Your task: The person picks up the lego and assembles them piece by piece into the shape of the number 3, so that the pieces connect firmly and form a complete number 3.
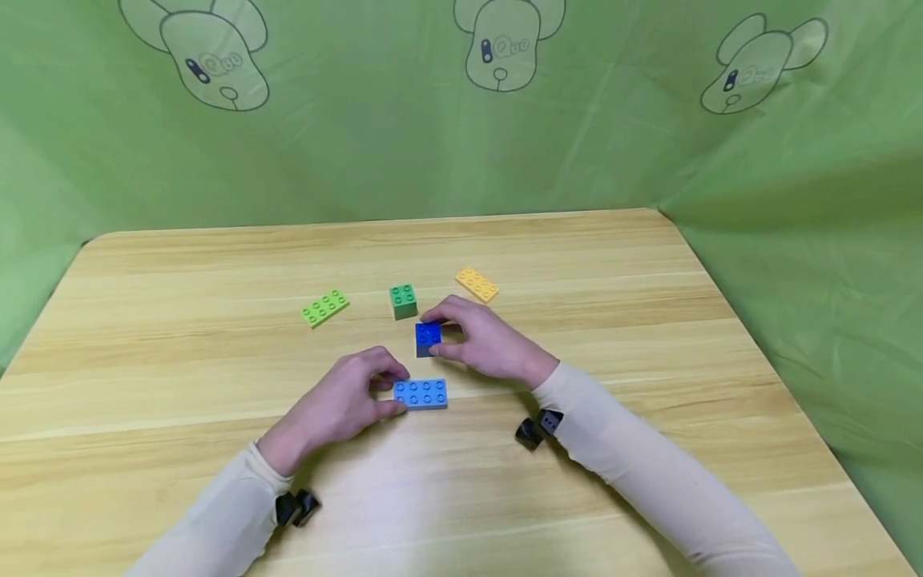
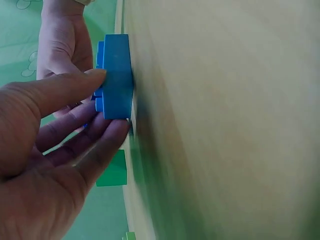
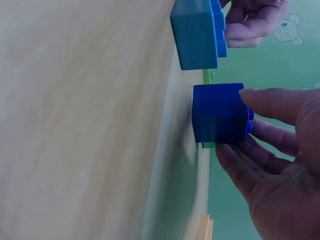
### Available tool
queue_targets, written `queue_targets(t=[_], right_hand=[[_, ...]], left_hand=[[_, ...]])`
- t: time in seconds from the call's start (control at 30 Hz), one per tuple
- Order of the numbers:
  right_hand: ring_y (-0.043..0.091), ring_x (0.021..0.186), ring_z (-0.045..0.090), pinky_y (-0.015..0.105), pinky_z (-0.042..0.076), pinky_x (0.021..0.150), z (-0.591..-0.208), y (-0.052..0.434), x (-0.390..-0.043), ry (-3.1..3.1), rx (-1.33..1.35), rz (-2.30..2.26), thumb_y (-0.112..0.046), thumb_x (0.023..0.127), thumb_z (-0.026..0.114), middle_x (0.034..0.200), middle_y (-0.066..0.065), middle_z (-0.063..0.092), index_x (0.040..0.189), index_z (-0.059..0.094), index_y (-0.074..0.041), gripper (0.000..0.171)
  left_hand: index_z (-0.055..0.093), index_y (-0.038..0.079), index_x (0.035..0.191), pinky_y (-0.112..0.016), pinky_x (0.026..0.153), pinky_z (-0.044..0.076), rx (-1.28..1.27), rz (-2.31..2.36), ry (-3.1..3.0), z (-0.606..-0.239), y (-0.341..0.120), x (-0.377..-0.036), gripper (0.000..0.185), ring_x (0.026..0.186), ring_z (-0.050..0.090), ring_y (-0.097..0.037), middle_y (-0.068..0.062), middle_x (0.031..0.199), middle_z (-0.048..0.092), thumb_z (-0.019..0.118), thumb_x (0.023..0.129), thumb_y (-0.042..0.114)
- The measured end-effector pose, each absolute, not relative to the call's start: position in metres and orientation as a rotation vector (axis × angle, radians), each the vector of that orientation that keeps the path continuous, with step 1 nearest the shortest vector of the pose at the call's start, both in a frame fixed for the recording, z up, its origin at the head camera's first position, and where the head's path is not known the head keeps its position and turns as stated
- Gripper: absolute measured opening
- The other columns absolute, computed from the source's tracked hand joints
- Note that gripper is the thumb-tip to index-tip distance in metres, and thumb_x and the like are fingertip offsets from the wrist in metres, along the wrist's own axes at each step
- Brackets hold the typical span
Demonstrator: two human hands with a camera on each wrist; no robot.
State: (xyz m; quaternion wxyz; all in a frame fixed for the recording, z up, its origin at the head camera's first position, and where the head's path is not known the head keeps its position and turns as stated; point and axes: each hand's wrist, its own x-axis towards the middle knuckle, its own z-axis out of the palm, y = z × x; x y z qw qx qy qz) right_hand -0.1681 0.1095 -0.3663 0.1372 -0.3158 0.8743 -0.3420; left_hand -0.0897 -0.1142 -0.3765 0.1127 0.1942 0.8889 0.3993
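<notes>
Pinching the light blue brick (image 1: 421,393) at its left end, the left hand (image 1: 339,405) holds it flat on the desk (image 1: 649,336), studs up, long axis left-right. Right hand (image 1: 485,340) grip closes around the dark blue brick (image 1: 428,337), studs up, just behind it.

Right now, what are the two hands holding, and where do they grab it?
The left hand pinches the light blue brick at its left end. The right hand grips the dark blue brick by its sides.
</notes>
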Motion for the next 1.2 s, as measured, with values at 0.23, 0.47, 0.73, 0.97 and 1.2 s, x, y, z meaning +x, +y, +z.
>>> queue_targets(t=[0.23,0.47,0.73,0.97,1.2], right_hand=[[0.018,0.111,0.058,0.033,0.048,0.099,-0.368,0.110,-0.169,2.534,-0.946,-1.011,-0.009,0.091,0.071,0.118,0.004,0.059,0.126,0.061,-0.005,0.037],[0.018,0.109,0.059,0.033,0.049,0.097,-0.366,0.112,-0.168,2.526,-0.933,-1.022,-0.009,0.092,0.069,0.118,0.004,0.059,0.126,0.062,-0.005,0.034],[0.017,0.111,0.059,0.030,0.049,0.096,-0.359,0.116,-0.166,2.513,-0.922,-1.046,-0.010,0.093,0.069,0.121,0.004,0.059,0.126,0.062,-0.006,0.034],[0.018,0.112,0.058,0.035,0.049,0.098,-0.354,0.121,-0.161,2.512,-0.921,-1.059,-0.012,0.093,0.070,0.121,0.003,0.059,0.127,0.061,-0.007,0.036],[0.018,0.113,0.058,0.033,0.048,0.098,-0.350,0.125,-0.158,2.520,-0.899,-1.062,-0.011,0.092,0.070,0.123,0.002,0.059,0.127,0.061,-0.008,0.036]], left_hand=[[0.072,0.006,0.105,-0.030,0.080,0.056,0.588,1.181,2.590,-0.377,-0.114,-0.091,0.030,0.088,0.063,-0.015,0.003,0.098,0.064,0.084,0.078,0.010],[0.072,0.006,0.104,-0.028,0.080,0.055,0.566,1.170,2.604,-0.376,-0.112,-0.090,0.030,0.087,0.062,-0.014,0.003,0.097,0.063,0.084,0.078,0.010],[0.072,0.006,0.105,-0.031,0.080,0.054,0.571,1.146,2.637,-0.375,-0.112,-0.090,0.031,0.086,0.060,-0.015,0.003,0.097,0.062,0.085,0.077,0.011],[0.073,0.006,0.106,-0.030,0.079,0.054,0.587,1.154,2.642,-0.376,-0.112,-0.090,0.031,0.086,0.060,-0.015,0.003,0.097,0.062,0.085,0.077,0.011],[0.073,0.005,0.106,-0.028,0.078,0.053,0.566,1.148,2.641,-0.376,-0.112,-0.091,0.032,0.085,0.060,-0.014,0.004,0.093,0.061,0.085,0.077,0.012]])
